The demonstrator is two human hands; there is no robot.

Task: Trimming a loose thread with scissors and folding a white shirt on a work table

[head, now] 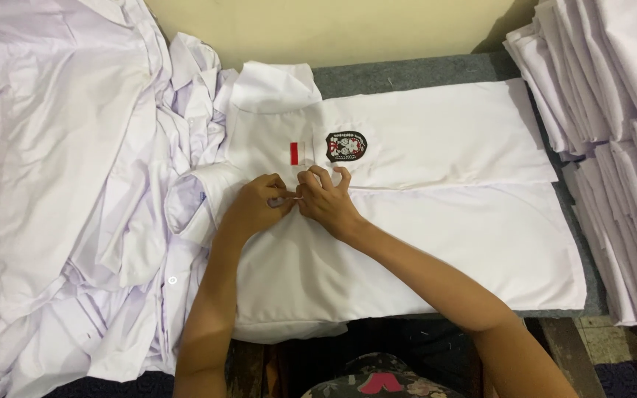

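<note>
both hands, left hand [259, 205] and right hand [326, 199], pinch, seemingly, white shirt's [436, 221] placket.

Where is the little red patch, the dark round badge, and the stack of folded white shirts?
small red rectangular patch [294, 153], head view, middle of the patch.
dark round embroidered badge [346, 146], head view, centre of the badge.
stack of folded white shirts [613, 88], head view, on the folded edges at the right.
</note>
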